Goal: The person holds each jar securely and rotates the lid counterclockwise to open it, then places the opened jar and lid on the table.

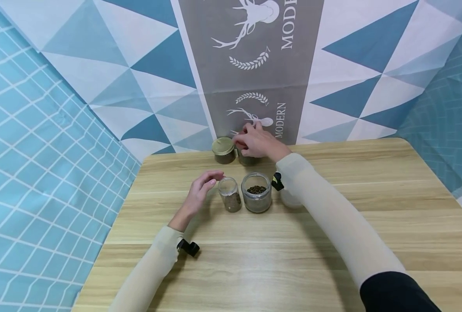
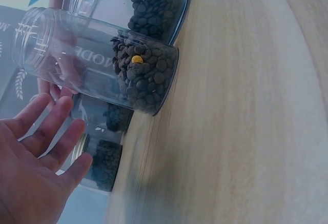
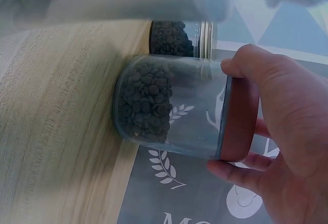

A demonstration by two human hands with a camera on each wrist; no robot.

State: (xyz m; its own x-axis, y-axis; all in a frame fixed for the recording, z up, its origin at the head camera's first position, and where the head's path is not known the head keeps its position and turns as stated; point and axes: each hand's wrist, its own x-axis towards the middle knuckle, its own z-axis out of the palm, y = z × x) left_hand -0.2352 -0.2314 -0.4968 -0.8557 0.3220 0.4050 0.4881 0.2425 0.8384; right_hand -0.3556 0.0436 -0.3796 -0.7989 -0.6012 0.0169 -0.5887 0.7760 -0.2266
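At the back edge of the table, my right hand (image 1: pixel 256 142) holds a clear jar (image 3: pixel 146 98) of dark round pellets by its reddish-brown lid (image 3: pixel 240 119), thumb and fingers on the lid's sides. The jar appears upright. My left hand (image 1: pixel 200 190) has its fingers spread, close beside a slim lidless jar (image 1: pixel 231 198). That slim jar (image 2: pixel 97 57) holds dark pellets and one yellow piece (image 2: pixel 137 59). Right of it stands a wider lidless jar (image 1: pixel 256 197) with brown pellets inside. Whether the left fingertips touch the slim jar, I cannot tell.
A jar with a gold lid (image 1: pixel 223 149) stands at the back edge, left of the held jar. Partly hidden under the right forearm is a whitish round object (image 1: pixel 291 200). Behind the wooden table (image 1: pixel 254 260) hangs a patterned cloth (image 1: pixel 254 82).
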